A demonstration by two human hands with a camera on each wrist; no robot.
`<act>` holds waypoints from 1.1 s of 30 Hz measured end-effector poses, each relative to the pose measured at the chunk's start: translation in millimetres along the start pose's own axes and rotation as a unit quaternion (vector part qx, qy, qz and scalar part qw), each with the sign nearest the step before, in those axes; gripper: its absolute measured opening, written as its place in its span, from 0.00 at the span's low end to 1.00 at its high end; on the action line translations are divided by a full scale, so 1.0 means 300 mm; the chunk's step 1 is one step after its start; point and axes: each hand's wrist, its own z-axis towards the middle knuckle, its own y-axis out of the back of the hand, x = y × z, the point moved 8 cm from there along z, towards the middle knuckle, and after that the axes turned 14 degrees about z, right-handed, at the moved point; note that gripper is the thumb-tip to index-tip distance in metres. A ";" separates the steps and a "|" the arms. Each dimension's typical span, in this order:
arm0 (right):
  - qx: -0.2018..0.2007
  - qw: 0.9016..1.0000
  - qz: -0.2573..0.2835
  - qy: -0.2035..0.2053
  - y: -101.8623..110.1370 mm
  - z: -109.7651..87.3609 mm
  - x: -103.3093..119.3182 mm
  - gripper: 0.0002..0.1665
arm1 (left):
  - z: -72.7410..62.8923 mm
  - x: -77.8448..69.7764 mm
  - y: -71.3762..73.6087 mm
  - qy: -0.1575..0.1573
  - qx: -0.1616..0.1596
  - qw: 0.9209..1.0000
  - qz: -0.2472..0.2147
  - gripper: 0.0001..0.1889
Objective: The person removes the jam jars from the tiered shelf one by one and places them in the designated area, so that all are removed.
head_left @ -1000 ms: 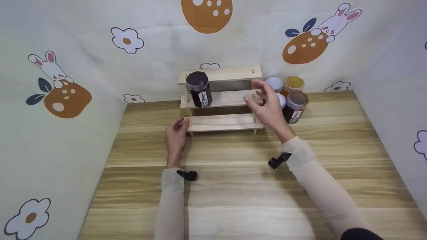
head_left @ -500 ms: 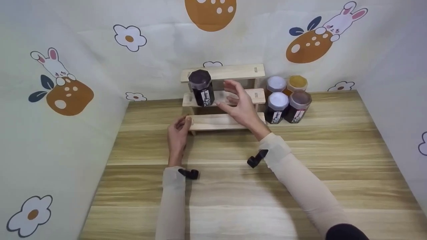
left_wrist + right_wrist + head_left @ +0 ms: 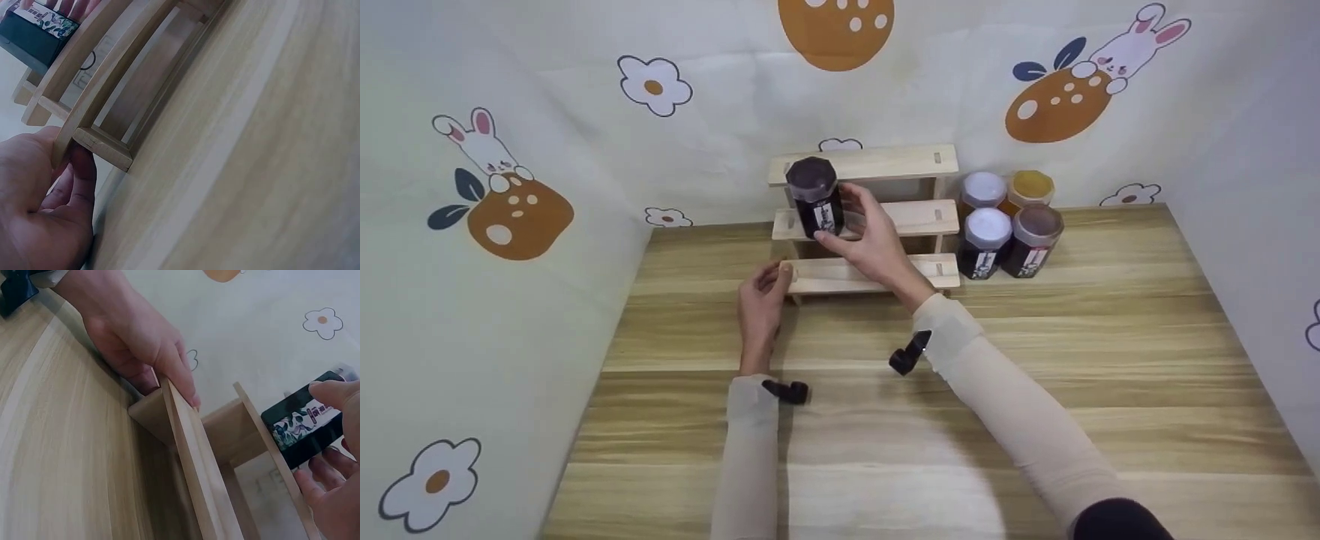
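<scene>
A dark octagonal jar (image 3: 813, 187) with a pale label stands toward the left end of the middle tier of a three-tier wooden rack (image 3: 877, 163). My right hand (image 3: 877, 247) grips this jar from its right side. In the right wrist view the thumb lies over the label (image 3: 316, 415) and the fingers come round the other side. My left hand (image 3: 761, 304) pinches the left end of the lowest board (image 3: 847, 279), thumb on top. From the left wrist view, its fingers curl under that board, beside the leg (image 3: 104, 147).
Several more jars stand on the wooden table (image 3: 847, 420) just right of the rack: two white-lidded, one yellow-lidded (image 3: 1031, 186) and one brown-lidded (image 3: 1035, 232). A patterned cloth backdrop (image 3: 735, 112) rises close behind the rack and along both sides.
My right hand has moved left from the rack's right end to the jar on the middle tier and taken hold of it. The left hand keeps its grip on the lowest board.
</scene>
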 end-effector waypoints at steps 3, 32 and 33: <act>-0.007 1.000 0.000 -0.011 -0.007 0.005 -0.011 0.54 | -0.002 -0.005 -0.002 -0.005 -0.002 1.000 -0.004 0.25; -0.058 0.990 -0.125 0.012 0.003 0.032 -0.016 0.55 | -0.003 0.001 -0.006 0.002 0.004 1.000 -0.031 0.24; -0.057 0.990 -0.127 0.011 0.004 0.030 -0.014 0.55 | -0.003 0.000 -0.007 0.003 0.005 0.999 -0.035 0.24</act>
